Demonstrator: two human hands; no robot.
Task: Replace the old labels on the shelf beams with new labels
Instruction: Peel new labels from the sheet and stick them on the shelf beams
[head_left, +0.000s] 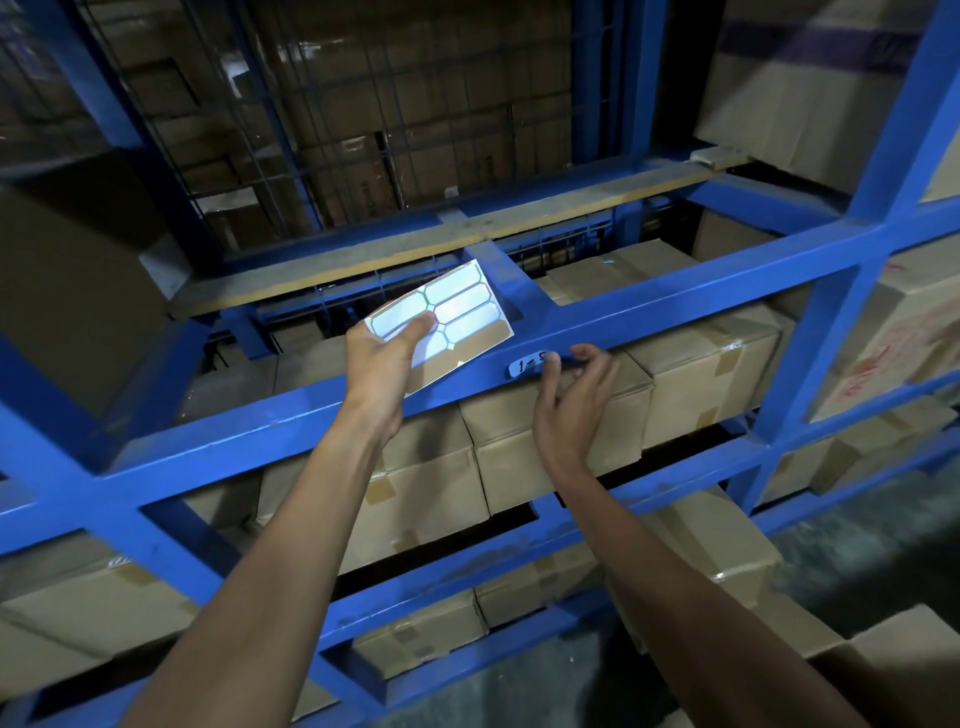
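My left hand (382, 364) holds a sheet of blank labels (457, 317) up against the blue shelf beam (675, 306), thumb on its front. The sheet has several white labels with coloured outlines; its lower part is bare brown backing. A small white label (524, 365) with handwriting starting "1-" is stuck on the beam's face. My right hand (571, 400) is at that label, thumb and fingertips on its right end, covering part of the writing. I cannot tell whether the label's edge is lifted.
Blue steel racking surrounds the spot, with an upright (826, 322) to the right. Taped cardboard boxes (701, 374) fill the shelf just behind and below the beam. A wooden plank (415, 244) and wire mesh (322, 130) lie above. More boxes are stacked at the right.
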